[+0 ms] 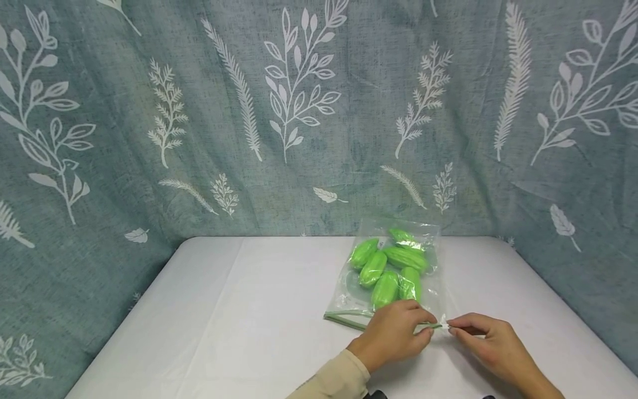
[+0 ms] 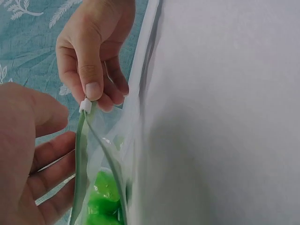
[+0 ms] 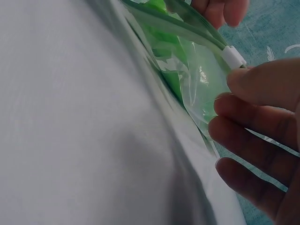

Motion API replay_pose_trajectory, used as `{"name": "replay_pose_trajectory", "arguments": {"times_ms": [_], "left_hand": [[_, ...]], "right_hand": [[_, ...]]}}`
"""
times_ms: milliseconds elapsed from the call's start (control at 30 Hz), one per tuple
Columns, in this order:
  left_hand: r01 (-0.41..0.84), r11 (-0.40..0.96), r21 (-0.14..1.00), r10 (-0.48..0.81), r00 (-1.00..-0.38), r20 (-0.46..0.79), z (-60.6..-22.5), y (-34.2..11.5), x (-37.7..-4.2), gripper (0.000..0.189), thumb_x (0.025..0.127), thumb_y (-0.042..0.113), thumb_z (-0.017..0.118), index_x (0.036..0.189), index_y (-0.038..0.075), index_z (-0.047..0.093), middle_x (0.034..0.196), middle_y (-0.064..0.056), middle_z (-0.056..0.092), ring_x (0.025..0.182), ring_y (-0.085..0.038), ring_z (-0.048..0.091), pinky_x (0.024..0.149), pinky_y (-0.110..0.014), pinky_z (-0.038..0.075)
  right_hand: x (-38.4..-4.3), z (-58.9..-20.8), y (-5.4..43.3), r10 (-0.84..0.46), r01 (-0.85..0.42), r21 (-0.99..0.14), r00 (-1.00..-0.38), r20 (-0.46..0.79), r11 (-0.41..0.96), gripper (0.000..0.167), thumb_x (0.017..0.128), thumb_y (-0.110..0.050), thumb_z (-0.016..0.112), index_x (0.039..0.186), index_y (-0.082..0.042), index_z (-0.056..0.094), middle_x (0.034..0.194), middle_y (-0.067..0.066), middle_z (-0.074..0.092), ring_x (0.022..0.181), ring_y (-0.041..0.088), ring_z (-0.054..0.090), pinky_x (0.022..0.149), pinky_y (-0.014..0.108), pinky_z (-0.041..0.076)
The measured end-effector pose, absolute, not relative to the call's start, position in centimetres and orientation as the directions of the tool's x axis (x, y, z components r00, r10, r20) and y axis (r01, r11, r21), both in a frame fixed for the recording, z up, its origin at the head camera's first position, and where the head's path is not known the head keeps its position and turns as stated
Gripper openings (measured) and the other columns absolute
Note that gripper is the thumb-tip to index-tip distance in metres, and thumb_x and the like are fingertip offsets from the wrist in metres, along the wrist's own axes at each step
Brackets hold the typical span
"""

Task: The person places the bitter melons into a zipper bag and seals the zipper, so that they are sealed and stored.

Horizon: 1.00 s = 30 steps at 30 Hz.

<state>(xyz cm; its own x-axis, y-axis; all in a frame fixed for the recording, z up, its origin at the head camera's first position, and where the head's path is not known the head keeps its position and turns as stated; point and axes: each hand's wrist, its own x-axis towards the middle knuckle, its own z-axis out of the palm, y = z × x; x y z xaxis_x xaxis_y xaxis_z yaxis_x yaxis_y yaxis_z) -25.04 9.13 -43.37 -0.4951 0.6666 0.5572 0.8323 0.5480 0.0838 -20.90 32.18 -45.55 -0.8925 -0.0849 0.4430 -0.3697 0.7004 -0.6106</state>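
Observation:
A clear slider zip bag (image 1: 430, 230) lies on the table, its green-edged mouth (image 1: 344, 320) towards me. Inside are several bright green, elongated, gourd-like pieces (image 1: 372, 270). My left hand (image 1: 394, 332) holds the mouth strip near its right end, thumb and forefinger on either side of it. My right hand (image 1: 490, 343) pinches the strip's right end, right at the white slider (image 2: 85, 106). In the right wrist view, the thumb (image 3: 262, 84) touches the tip just beyond the slider. The two green lips spread apart on the left hand's side of the slider.
A white cloth covers the table (image 1: 259, 310), with creases running along it. Behind and at both sides hangs a blue-green curtain (image 1: 359, 138) with white leaf prints. The bag's far end reaches the table's back edge.

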Motion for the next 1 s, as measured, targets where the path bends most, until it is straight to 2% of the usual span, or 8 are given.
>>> {"name": "replay_pose_trajectory", "arguments": {"times_ms": [333,567,1000], "left_hand": [[0.805,0.579,0.128,0.641,-0.547,0.538,-43.8,9.9,-25.3,0.017,0.092,0.033,0.07,0.107,0.029,0.077,0.101,0.016,0.066,0.086,0.005,0.058,0.067,-0.007,0.042],[0.795,0.592,0.132,0.634,-0.561,0.532,-44.3,10.3,-25.6,0.016,0.091,0.035,0.071,0.105,0.031,0.077,0.094,0.02,0.066,0.083,0.008,0.057,0.065,-0.006,0.041],[0.763,0.633,0.128,0.599,-0.587,0.545,-44.8,11.0,-25.6,0.015,0.092,0.041,0.07,0.104,0.033,0.077,0.092,0.022,0.067,0.08,0.011,0.056,0.064,-0.007,0.04]], "right_hand": [[-21.0,-45.6,32.1,-0.084,-0.392,-0.584,-0.871,0.483,0.71,0.016,0.085,-0.007,0.079,0.095,-0.019,0.079,0.093,-0.007,0.074,0.082,0.002,0.066,0.065,0.017,0.053],[-21.0,-45.9,32.1,-0.094,-0.42,-0.57,-0.854,0.512,0.706,0.016,0.085,-0.006,0.079,0.095,-0.019,0.079,0.093,-0.008,0.074,0.081,0.002,0.066,0.066,0.013,0.05],[-21.0,-45.9,31.6,-0.087,-0.411,-0.561,-0.853,0.514,0.718,0.015,0.085,-0.008,0.079,0.092,-0.022,0.078,0.088,-0.013,0.074,0.08,0.003,0.067,0.065,0.015,0.051]]}}
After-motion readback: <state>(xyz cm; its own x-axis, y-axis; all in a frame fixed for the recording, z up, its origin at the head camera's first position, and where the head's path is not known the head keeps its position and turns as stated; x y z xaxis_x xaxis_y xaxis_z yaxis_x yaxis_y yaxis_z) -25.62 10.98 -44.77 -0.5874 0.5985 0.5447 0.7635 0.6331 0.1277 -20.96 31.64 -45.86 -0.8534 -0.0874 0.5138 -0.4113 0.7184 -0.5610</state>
